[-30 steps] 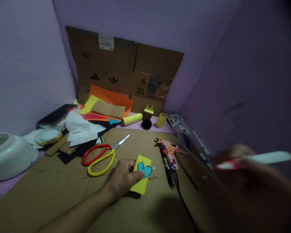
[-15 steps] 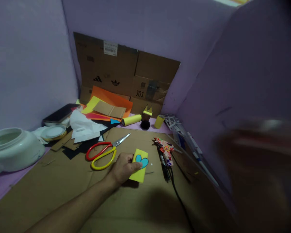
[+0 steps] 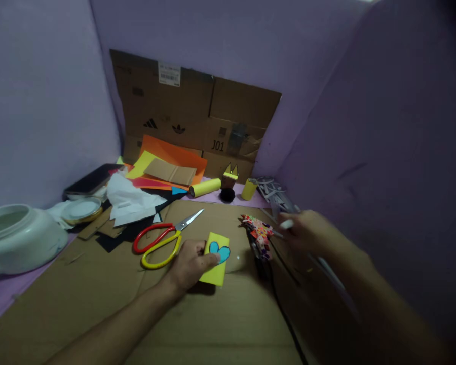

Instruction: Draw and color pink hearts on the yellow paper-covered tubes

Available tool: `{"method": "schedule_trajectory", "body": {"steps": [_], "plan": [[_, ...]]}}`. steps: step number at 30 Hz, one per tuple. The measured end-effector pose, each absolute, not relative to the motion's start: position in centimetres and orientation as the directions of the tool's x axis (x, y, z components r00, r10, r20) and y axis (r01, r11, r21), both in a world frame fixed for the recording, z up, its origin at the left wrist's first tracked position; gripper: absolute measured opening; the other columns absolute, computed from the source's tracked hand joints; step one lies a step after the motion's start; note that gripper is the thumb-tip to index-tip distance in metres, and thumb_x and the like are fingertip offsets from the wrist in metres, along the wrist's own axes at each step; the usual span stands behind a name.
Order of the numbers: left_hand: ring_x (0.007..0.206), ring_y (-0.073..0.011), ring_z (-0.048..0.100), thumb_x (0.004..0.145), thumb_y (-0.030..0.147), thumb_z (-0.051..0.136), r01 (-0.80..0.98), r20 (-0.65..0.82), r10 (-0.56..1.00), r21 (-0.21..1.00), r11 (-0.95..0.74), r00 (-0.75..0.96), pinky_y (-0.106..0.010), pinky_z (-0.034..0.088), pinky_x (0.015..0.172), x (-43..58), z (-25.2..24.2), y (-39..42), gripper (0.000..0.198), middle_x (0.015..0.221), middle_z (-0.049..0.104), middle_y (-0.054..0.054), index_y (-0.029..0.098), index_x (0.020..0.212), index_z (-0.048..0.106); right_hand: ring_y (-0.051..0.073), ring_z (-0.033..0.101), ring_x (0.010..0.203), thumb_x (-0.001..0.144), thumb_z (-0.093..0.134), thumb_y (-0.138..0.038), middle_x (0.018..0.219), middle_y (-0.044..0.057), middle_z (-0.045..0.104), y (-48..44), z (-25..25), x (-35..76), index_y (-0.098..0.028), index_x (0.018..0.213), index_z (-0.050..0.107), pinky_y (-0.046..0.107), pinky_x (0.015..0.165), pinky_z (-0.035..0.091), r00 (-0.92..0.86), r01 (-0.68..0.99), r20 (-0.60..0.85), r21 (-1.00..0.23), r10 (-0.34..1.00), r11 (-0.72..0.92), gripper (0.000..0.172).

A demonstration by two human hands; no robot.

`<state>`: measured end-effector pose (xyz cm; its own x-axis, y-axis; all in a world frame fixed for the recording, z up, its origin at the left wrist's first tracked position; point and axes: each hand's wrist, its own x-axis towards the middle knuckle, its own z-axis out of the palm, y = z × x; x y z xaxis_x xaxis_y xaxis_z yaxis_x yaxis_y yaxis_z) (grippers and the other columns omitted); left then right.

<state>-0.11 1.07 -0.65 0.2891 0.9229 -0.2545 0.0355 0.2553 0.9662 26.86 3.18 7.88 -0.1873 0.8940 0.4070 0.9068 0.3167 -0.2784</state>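
My left hand is closed on a yellow paper-covered piece, the thumb pressing on the blue heart with a dark outline on its face. Beside that hand lie scissors with one red and one yellow handle, blades apart. My right hand, a little blurred, is at the right with fingers bent together. A small white tip shows at its fingers; what it belongs to is unclear. Just left of it lies a glue gun with a flowery covering and a black cord.
A white ceramic pot stands at the left, near a round lid and crumpled white paper. Coloured sheets lean at the back by a cardboard panel. Yellow rolls, a black pompom and paper strips lie along the back.
My right hand has come in from the near right, moving left and away from me, to beside the glue gun. My left hand keeps its hold on the yellow piece.
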Motion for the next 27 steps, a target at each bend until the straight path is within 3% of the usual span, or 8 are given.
{"method": "schedule_trajectory", "body": {"steps": [1,3,5,6,8,12,27], "plan": [[0.051,-0.0136,0.053,0.062,0.031,0.065,0.036,-0.25,0.923,0.967,0.251,0.293,-0.023,0.039,0.046,-0.1,-0.7,1.1,0.019,0.056,0.056,-0.001,0.012,0.065,0.062,0.013,0.061,0.064,0.087,0.058,-0.029,0.079,0.002,0.066,2.8,7.9,26.6,-0.018,0.088,0.063,0.024,0.056,0.05,-0.171,0.888,0.404,-0.332,0.899,0.318,0.013],[0.052,-0.0132,0.052,0.062,0.032,0.066,0.034,-0.24,0.924,0.97,0.241,0.299,-0.022,0.038,0.046,-0.1,-0.8,1.1,0.02,0.056,0.055,0.0,0.012,0.066,0.062,0.01,0.05,0.041,0.082,0.061,-0.032,0.05,-0.004,0.055,1.9,7.7,25.6,-0.018,0.073,0.061,0.02,0.038,0.038,-0.03,0.741,0.431,-0.596,0.902,0.31,0.017],[0.051,-0.012,0.049,0.062,0.032,0.066,0.029,-0.232,0.923,0.972,0.234,0.306,-0.022,0.036,0.046,-0.1,-0.6,1.0,0.021,0.055,0.052,0.001,0.012,0.064,0.061,0.008,0.04,0.033,0.079,0.062,-0.034,0.04,-0.007,0.045,0.9,6.9,23.7,-0.019,0.07,0.059,0.02,0.032,0.029,0.182,0.377,0.401,-0.872,0.898,0.313,0.018],[0.051,-0.0114,0.048,0.062,0.033,0.066,0.026,-0.229,0.922,0.972,0.232,0.312,-0.022,0.035,0.046,-0.1,-0.5,1.0,0.021,0.055,0.051,0.001,0.012,0.063,0.06,0.007,0.036,0.031,0.077,0.064,-0.034,0.038,-0.007,0.043,0.5,6.3,22.6,-0.018,0.067,0.059,0.02,0.032,0.027,0.203,0.232,0.355,-0.923,0.913,0.307,0.019],[0.051,-0.0106,0.046,0.063,0.034,0.066,0.023,-0.224,0.92,0.973,0.229,0.32,-0.021,0.034,0.047,-0.1,-0.2,0.8,0.022,0.055,0.05,0.002,0.013,0.063,0.059,0.009,0.042,0.035,0.075,0.066,-0.034,0.04,-0.005,0.049,-0.2,4.7,20.3,-0.018,0.065,0.06,0.021,0.035,0.032,0.148,0.079,0.317,-0.948,0.937,0.309,0.021],[0.053,-0.0101,0.042,0.065,0.036,0.066,0.022,-0.223,0.919,0.973,0.228,0.326,-0.021,0.032,0.048,-0.2,0.1,0.5,0.024,0.057,0.048,0.002,0.013,0.065,0.057,0.01,0.046,0.04,0.079,0.062,-0.038,0.044,-0.004,0.052,-1.0,1.9,17.2,-0.018,0.069,0.062,0.022,0.04,0.036,0.145,-0.057,0.312,-0.945,0.939,0.323,0.022],[0.058,-0.0116,0.041,0.066,0.036,0.065,0.03,-0.248,0.885,0.966,0.257,0.394,-0.022,0.032,0.052,0.2,0.5,0.5,0.025,0.063,0.049,0.001,0.012,0.072,0.06,0.014,0.055,0.053,0.077,0.061,-0.033,0.057,-0.001,0.062,-1.8,1.0,15.4,-0.021,0.068,0.065,0.024,0.049,0.04,0.203,0.22,0.306,-0.94,0.93,0.261,0.015]]}}
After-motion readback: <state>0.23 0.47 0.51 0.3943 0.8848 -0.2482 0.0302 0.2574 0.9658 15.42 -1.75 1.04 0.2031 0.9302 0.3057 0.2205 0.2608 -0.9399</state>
